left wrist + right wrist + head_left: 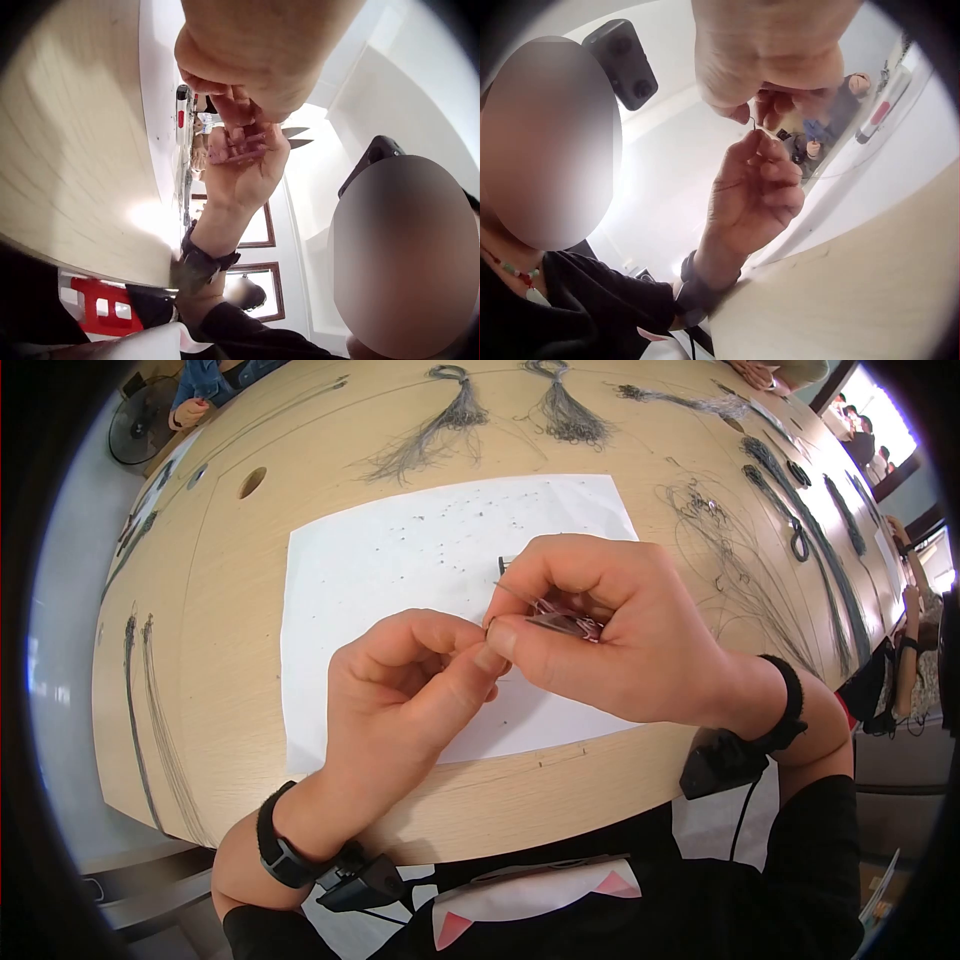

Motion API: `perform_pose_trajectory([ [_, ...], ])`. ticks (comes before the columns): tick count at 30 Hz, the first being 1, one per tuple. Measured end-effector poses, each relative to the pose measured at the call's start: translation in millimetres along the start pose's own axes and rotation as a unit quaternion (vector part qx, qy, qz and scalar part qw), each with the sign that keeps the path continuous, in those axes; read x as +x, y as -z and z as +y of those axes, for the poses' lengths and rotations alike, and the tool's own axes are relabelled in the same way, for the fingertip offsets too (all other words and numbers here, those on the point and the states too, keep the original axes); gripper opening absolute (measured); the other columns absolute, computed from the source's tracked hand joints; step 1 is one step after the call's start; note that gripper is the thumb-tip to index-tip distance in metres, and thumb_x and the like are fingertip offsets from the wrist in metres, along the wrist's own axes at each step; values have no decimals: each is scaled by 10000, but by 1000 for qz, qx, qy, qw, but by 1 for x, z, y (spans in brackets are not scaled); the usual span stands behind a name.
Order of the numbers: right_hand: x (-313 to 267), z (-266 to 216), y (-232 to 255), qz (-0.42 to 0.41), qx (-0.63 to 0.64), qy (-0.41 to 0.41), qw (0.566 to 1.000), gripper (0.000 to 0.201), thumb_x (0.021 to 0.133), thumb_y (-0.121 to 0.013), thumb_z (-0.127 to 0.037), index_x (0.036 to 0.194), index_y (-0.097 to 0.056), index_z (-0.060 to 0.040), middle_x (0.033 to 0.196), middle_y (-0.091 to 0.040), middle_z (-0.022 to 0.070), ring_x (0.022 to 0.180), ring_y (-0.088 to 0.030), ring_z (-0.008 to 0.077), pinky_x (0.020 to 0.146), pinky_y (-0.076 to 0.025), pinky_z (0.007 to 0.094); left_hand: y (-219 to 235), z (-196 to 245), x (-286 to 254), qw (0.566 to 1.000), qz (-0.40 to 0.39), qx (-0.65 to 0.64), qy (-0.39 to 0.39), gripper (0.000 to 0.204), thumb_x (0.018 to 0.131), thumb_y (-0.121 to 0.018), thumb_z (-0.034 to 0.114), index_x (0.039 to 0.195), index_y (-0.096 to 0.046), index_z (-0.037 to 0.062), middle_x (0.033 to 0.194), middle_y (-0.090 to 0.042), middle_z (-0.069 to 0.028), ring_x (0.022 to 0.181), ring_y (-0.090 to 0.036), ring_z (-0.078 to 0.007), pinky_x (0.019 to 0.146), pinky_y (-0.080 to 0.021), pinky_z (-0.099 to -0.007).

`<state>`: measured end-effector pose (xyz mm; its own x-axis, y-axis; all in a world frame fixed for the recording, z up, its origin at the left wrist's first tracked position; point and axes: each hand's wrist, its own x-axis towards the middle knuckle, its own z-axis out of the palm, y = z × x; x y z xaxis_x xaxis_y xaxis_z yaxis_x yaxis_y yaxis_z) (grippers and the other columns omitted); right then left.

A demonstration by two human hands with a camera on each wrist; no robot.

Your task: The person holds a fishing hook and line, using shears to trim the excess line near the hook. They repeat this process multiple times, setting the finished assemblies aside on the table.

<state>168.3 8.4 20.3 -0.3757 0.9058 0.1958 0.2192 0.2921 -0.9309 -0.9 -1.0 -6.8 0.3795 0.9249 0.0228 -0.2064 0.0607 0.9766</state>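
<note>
My left hand (395, 685) and right hand (625, 635) meet fingertip to fingertip over a white sheet of paper (330, 600). Between the left thumb and forefinger I pinch a small dark fish hook (754, 124), its bent end sticking up by the right thumb. A thin line (838, 175) trails out past the left fingers. Tucked in the right palm, under curled fingers, are pink-handled snips (244, 157); in the left wrist view their two pointed blades stick out beyond the hand. The right thumb and forefinger close in at the hook.
Tiny dark bits (440, 545) dot the paper. A white marker (885, 111) with a red label lies beyond my hands. Bundles of fine line (570, 415) lie at the back, loose tangled lines (715, 530) and dark bundles (815, 540) to the right, long strands (150, 710) to the left. Other people sit around the table.
</note>
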Motion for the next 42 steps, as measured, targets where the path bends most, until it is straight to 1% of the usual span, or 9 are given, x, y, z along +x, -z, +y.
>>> perform_pose_trajectory([
  [3, -1, -1, 0, -3, 17, -15, 1000, 161, 671, -584, -105, 670, -509, 38, 549, -478, 43, 508, -415, 68, 458, -367, 209, 0, 0, 0, 1000, -12, -2, -23, 65, 758, -541, 32, 813, -548, -3, 740, -572, -51, 668, -519, -76, 582, -427, -181],
  [12, 0, -1, 0, -19, 32, -54, 998, 144, 701, -538, -105, 709, -517, 38, 550, -490, 39, 507, -419, 67, 451, -356, 199, -1, 9, 1, 994, 27, -27, 98, 104, 761, -514, 78, 814, -560, 1, 732, -583, -66, 615, -513, -80, 511, -375, -182],
  [17, 0, 4, -1, -20, 93, -59, 994, 140, 707, -525, -101, 720, -528, 38, 561, -500, 37, 514, -430, 62, 458, -360, 195, 1, 6, 3, 982, -5, -134, 135, 104, 756, -510, 78, 817, -570, 18, 722, -585, -70, 579, -502, -83, 481, -338, -170],
  [27, 1, 5, -1, -20, 91, -80, 992, 159, 684, -550, -127, 686, -525, 31, 551, -495, 47, 503, -428, 65, 455, -359, 211, -1, 5, 0, 992, 0, -57, 116, 103, 775, -517, 81, 840, -563, 16, 750, -584, -67, 628, -516, -88, 529, -385, -175],
  [31, 0, 1, 0, -23, 32, -65, 997, 149, 660, -549, -120, 660, -513, 24, 543, -486, 68, 490, -435, 102, 455, -363, 233, -2, 3, -1, 998, -35, -17, 50, 95, 787, -506, 50, 856, -540, -7, 772, -563, -50, 650, -511, -85, 587, -422, -194],
  [34, -1, 2, 0, -30, -21, -11, 999, 40, 670, -512, -23, 695, -480, -19, 583, -420, -36, 518, -345, 18, 453, -295, 167, -3, 4, -3, 998, -53, 10, 28, 93, 794, -496, 47, 851, -532, -17, 761, -550, -40, 653, -504, -82, 591, -426, -197],
  [37, 1, 0, 1, -33, -77, 5, 996, 63, 634, -519, -35, 680, -477, -24, 572, -419, -18, 514, -350, 36, 449, -299, 184, -4, 4, -2, 998, -52, 9, 26, 91, 798, -486, 48, 840, -529, -21, 748, -545, -40, 651, -501, -81, 587, -425, -197],
  [39, 2, -5, 1, -33, -48, -23, 998, 148, 609, -538, -113, 621, -488, 26, 566, -491, 119, 516, -473, 198, 482, -382, 279, -4, 5, -2, 998, -53, 12, 24, 91, 799, -479, 44, 836, -528, -23, 747, -546, -43, 648, -500, -82, 586, -426, -198],
  [42, 2, -5, 1, -30, -49, -17, 998, 147, 606, -537, -115, 624, -491, 23, 582, -500, 125, 529, -483, 218, 488, -385, 287, -4, 5, -2, 998, -48, 11, 42, 92, 799, -461, 36, 824, -525, -25, 743, -545, -49, 637, -499, -83, 587, -425, -202],
])
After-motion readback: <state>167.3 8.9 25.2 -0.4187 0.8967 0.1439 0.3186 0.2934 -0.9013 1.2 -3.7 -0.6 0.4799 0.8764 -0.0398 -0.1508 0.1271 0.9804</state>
